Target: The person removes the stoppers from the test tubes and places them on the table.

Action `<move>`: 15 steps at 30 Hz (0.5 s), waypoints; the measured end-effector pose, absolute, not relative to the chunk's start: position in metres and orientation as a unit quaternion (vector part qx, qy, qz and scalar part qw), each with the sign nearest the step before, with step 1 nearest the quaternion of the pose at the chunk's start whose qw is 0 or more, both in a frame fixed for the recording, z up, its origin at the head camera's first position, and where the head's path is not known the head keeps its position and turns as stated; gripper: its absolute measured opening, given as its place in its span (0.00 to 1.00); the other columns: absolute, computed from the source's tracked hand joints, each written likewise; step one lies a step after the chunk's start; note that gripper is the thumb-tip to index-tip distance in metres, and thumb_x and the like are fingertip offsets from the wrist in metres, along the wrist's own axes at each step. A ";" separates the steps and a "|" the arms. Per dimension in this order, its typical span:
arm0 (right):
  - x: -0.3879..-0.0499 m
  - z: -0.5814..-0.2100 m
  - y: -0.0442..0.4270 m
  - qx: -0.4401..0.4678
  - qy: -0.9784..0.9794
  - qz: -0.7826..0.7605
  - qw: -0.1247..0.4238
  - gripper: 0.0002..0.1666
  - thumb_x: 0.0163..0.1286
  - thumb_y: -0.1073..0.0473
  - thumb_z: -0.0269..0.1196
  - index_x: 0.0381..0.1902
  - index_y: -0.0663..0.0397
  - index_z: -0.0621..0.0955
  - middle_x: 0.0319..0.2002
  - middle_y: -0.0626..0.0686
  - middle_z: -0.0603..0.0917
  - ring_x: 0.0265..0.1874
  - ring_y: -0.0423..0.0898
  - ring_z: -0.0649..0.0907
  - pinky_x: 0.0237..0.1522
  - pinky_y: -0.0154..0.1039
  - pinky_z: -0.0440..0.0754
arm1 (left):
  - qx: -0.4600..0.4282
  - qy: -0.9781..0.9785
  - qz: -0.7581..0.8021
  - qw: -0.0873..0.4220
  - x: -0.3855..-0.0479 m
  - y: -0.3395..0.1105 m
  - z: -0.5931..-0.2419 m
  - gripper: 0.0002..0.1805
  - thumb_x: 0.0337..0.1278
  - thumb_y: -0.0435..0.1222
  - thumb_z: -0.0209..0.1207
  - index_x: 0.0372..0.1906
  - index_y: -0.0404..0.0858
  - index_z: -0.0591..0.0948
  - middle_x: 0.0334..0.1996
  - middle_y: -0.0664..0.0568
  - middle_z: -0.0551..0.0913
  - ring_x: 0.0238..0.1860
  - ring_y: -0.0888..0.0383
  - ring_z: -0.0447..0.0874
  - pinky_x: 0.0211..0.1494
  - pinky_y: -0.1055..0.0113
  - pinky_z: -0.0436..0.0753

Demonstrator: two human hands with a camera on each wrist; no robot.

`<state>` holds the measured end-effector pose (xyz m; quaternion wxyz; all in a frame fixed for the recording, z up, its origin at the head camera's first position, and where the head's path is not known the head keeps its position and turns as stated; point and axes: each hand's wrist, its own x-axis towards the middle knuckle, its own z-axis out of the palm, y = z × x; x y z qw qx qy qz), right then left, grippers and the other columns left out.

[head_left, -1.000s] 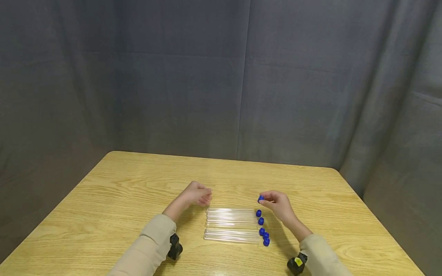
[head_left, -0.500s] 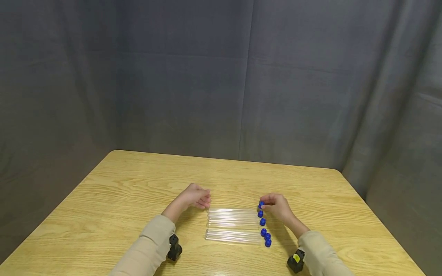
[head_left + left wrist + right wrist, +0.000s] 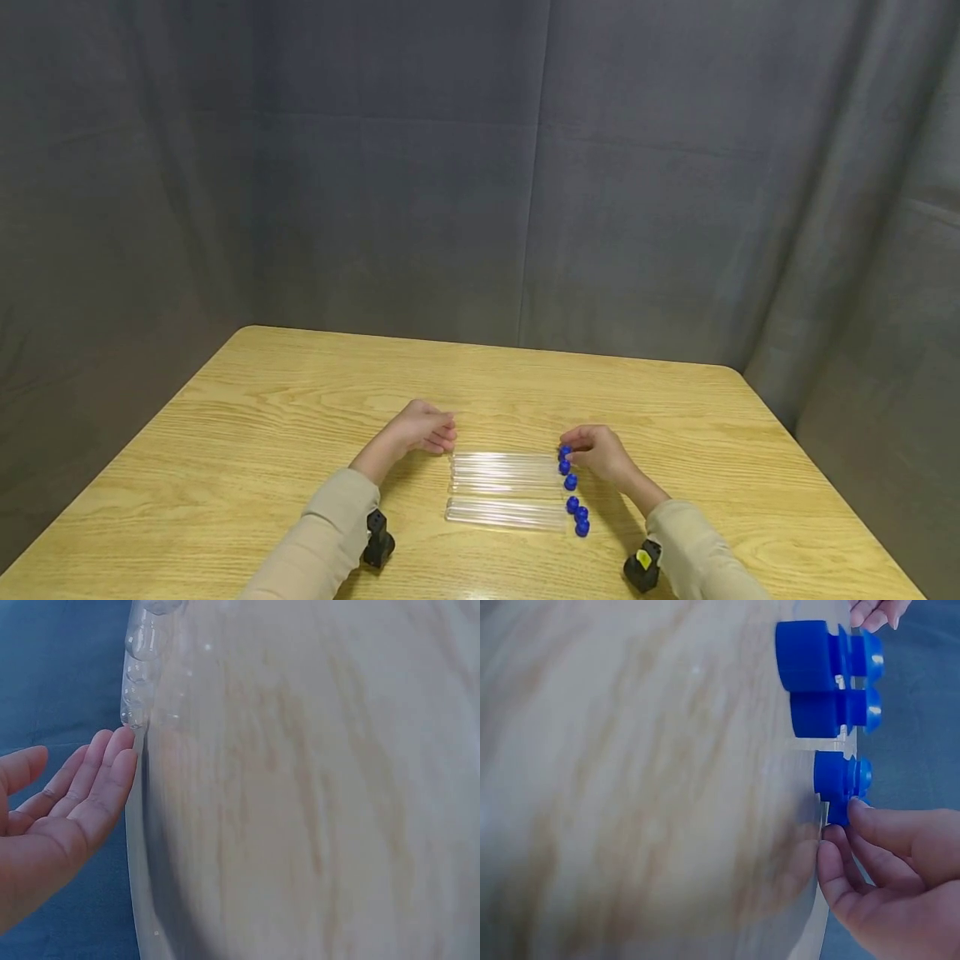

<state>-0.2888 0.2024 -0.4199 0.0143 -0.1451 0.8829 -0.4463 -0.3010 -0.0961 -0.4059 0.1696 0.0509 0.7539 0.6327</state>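
Note:
Several clear test tubes [image 3: 506,483] lie side by side on the wooden table, with a small gap partway down the row. Along their right ends stand several blue stoppers [image 3: 571,482], ribbed and round-topped in the right wrist view. My right hand [image 3: 602,454] pinches the farthest blue stopper [image 3: 838,814] between thumb and fingers, right beside its neighbour. At the far left corner of the tubes is my left hand [image 3: 423,428], its fingers extended. In the left wrist view its fingertips [image 3: 124,739] meet or nearly meet the rounded tube end [image 3: 133,716].
The wooden table [image 3: 330,367] has rounded far corners. Behind and beside it hang grey curtains [image 3: 390,208]. A black wrist camera [image 3: 378,542] is strapped to the left sleeve, and another camera [image 3: 643,568] to the right one.
My right hand has brought the pinched stopper down toward me, to the far end of the stopper row. My left hand has shifted slightly nearer the tube ends.

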 end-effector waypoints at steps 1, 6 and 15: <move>-0.289 -0.420 0.202 -0.144 0.883 -0.447 0.015 0.11 0.53 0.79 0.59 0.36 0.74 0.78 0.31 0.60 0.82 0.32 0.52 0.81 0.31 0.38 0.80 | 0.051 0.754 0.633 0.170 -0.302 -0.096 -0.406 0.16 0.64 0.32 0.46 0.40 0.19 0.74 0.29 0.40 0.79 0.25 0.57 0.81 0.32 0.64 0.81; -0.290 -0.421 0.202 -0.141 0.881 -0.451 0.020 0.11 0.53 0.80 0.59 0.36 0.73 0.78 0.32 0.60 0.82 0.32 0.51 0.81 0.32 0.37 0.80 | 0.053 0.754 0.632 0.170 -0.304 -0.097 -0.409 0.15 0.64 0.32 0.46 0.40 0.20 0.74 0.28 0.41 0.79 0.24 0.57 0.80 0.32 0.64 0.81; -0.289 -0.422 0.209 -0.185 0.860 -0.472 0.052 0.13 0.56 0.79 0.56 0.41 0.79 0.75 0.36 0.64 0.80 0.36 0.55 0.79 0.35 0.39 0.79 | 0.040 0.765 0.630 0.129 -0.303 -0.098 -0.410 0.14 0.63 0.31 0.47 0.40 0.20 0.75 0.27 0.41 0.80 0.27 0.54 0.82 0.34 0.63 0.81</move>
